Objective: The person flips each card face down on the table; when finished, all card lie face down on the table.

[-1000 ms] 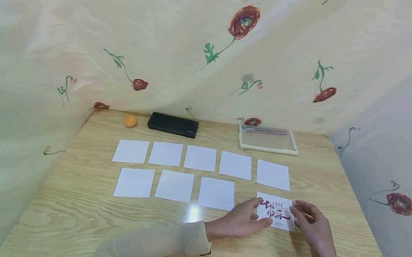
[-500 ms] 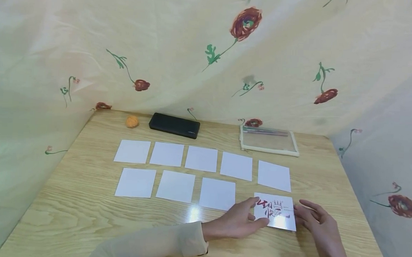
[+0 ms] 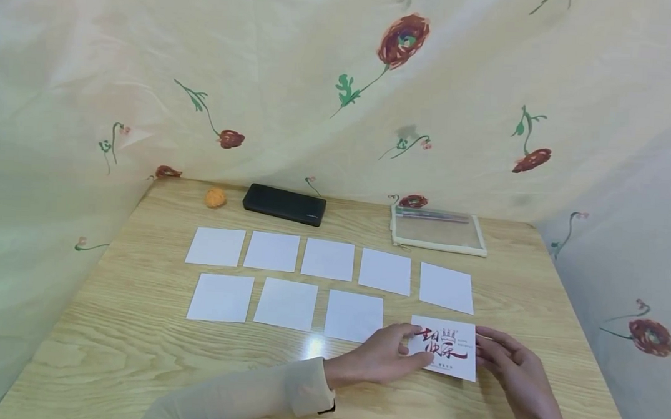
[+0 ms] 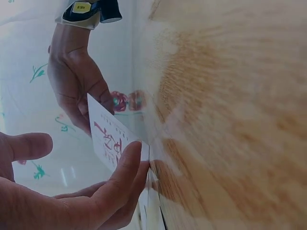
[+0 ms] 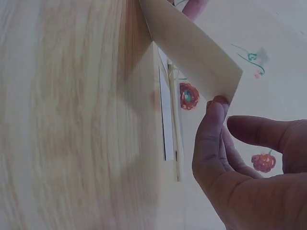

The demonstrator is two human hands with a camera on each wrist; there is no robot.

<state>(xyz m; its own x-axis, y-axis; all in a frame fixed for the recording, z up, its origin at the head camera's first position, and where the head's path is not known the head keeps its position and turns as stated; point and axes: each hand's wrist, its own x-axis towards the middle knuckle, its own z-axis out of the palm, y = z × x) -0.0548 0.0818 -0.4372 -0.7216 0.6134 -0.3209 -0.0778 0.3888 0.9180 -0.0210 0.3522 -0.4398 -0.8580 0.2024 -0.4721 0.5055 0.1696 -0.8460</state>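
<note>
On the wooden table (image 3: 139, 326), seen from the head camera, a printed card (image 3: 444, 348) with red brush lettering sits at about 5 o'clock in the layout, just below the right end of the back row of blank white cards (image 3: 328, 259) and to the right of the front row of three. The left hand (image 3: 382, 358) pinches the card's left edge with thumb and fingers; the right hand (image 3: 516, 373) holds the right edge with curled fingers. Toward 12 o'clock lie a black case (image 3: 283, 204), a small orange ball (image 3: 215, 197) and a clear zip pouch (image 3: 437, 231), all against a floral cloth backdrop (image 3: 341, 85). From the left wrist camera, the card (image 4: 112, 139) stands tilted up off the wood — left fingertips (image 4: 129, 158) press its near edge, the right hand (image 4: 74, 79) grips the far side. From the right wrist camera, the card's plain underside (image 5: 192, 48) is lifted clear of the table, with the right thumb tip (image 5: 216, 108) touching its corner — the other fingers loosely curled nearby.
</note>
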